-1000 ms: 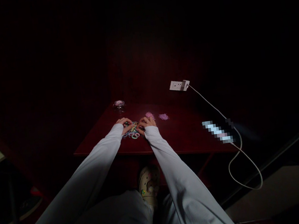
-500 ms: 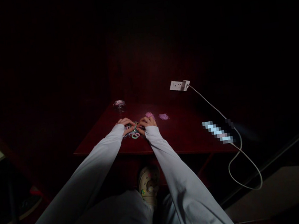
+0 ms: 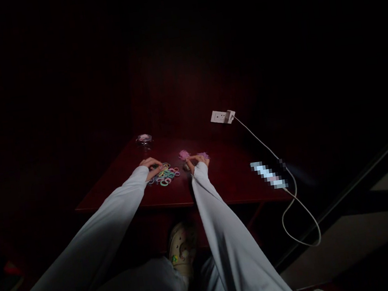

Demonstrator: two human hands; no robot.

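A loose pile of small colourful elastic hair ties (image 3: 165, 181) lies on the dark red table. At the pile's left edge is my left hand (image 3: 151, 164), fingers bent and thumb close to them; anything between the tips is too small to make out. My right hand (image 3: 200, 160) is to the right of the pile, thumb and forefinger pinched together just below a small heap of pink ties (image 3: 184, 155). What the pinch holds cannot be made out. Partly behind that hand sits a heap of purple ties (image 3: 204, 154).
A clear round jar (image 3: 143, 139) stands at the table's back left. On the wall is a white socket (image 3: 219, 117) with a plugged-in charger, its cable (image 3: 259, 137) running to a blurred bright device (image 3: 269, 175) at the right. The table's front edge (image 3: 173, 205) is above my shoe (image 3: 182, 247).
My right hand has moved away from the hair tie pile, rightward to beside the pink and purple heaps. My left hand stays at the pile. The whole view has shifted slightly.
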